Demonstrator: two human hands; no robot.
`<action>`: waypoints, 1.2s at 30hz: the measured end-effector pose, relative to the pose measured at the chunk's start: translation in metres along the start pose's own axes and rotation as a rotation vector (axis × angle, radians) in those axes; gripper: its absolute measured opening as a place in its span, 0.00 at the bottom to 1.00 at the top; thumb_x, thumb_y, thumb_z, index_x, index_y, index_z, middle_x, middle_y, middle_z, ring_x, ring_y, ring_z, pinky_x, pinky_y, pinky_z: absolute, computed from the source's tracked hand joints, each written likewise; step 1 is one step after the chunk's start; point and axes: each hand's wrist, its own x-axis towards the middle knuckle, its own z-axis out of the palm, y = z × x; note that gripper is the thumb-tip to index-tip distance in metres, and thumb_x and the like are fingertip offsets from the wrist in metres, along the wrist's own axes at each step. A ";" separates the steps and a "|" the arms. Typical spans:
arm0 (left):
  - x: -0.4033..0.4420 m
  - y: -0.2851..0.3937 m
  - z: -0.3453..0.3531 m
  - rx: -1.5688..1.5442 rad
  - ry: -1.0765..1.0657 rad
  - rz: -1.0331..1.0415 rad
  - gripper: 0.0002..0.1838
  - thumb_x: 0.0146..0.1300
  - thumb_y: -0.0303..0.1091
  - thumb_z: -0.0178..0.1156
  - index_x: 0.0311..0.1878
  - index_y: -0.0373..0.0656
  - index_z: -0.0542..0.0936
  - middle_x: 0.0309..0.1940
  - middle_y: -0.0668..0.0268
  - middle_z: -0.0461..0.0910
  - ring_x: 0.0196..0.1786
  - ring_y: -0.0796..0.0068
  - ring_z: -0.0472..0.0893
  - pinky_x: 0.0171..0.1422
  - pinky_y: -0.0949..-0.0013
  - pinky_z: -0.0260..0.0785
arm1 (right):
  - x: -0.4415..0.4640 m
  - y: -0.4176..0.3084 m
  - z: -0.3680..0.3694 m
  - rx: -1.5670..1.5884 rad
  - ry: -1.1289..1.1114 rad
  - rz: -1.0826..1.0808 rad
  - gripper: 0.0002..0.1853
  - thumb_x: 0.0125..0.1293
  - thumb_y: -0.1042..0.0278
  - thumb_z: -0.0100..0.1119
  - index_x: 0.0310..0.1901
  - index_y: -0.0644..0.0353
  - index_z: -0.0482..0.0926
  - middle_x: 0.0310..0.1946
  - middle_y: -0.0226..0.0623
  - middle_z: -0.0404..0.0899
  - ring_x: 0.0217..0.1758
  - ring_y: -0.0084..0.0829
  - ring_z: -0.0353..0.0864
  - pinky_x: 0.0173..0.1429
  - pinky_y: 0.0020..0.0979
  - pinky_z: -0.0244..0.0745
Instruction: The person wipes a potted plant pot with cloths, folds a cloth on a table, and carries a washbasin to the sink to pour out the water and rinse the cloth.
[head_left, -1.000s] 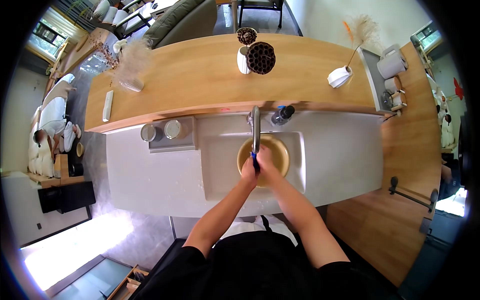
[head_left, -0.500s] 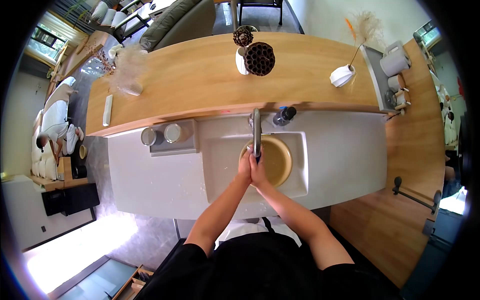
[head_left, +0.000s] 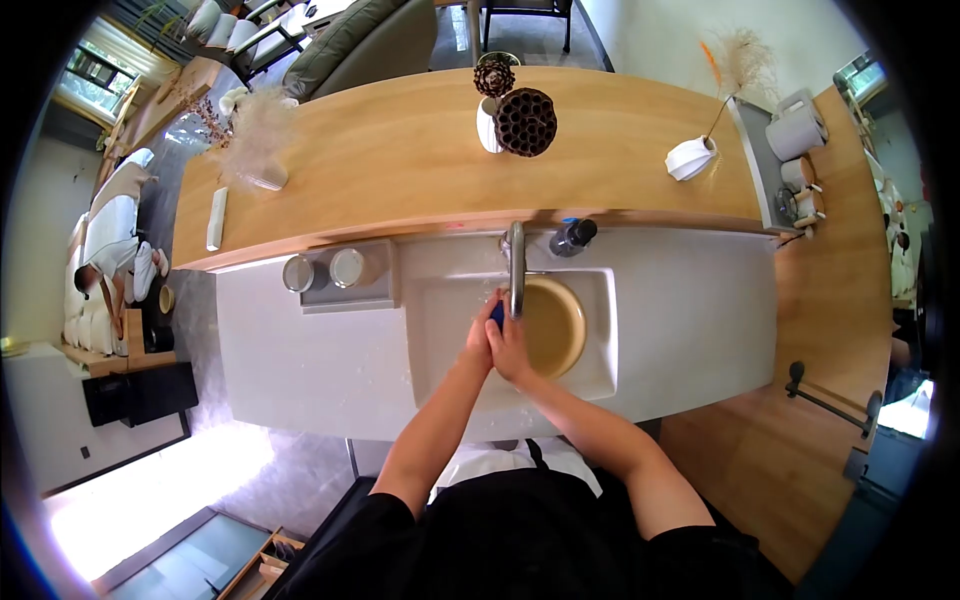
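My left hand (head_left: pixel 479 338) and my right hand (head_left: pixel 510 350) are closed together just under the end of the metal faucet (head_left: pixel 516 268). A small dark blue thing (head_left: pixel 496 314) shows between their fingers; its kind is hard to make out. Partly behind my right hand, a round yellow basin (head_left: pixel 572 335) sits in the white sink (head_left: pixel 604 365). My hands are over the basin's left side. Water drops dot the sink's bottom and the counter in front.
A grey tray (head_left: pixel 350 299) with two glass jars (head_left: pixel 350 267) stands left of the sink. Behind the faucet is a dark bottle (head_left: pixel 572 239). Vases with dried plants line the raised wooden counter (head_left: pixel 380 160). At the far left, a person (head_left: pixel 110 240) bends over.
My joined hands have shifted slightly left under the faucet. More of the blue thing shows, now on the left side of the fingers. The view has tilted a little.
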 end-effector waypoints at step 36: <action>0.029 -0.027 0.018 1.232 0.633 0.790 0.18 0.59 0.37 0.67 0.50 0.39 0.82 0.37 0.47 0.85 0.41 0.43 0.84 0.48 0.51 0.76 | 0.008 0.037 -0.001 1.479 -0.188 1.269 0.18 0.81 0.51 0.45 0.57 0.55 0.76 0.49 0.35 0.81 0.54 0.29 0.80 0.60 0.36 0.77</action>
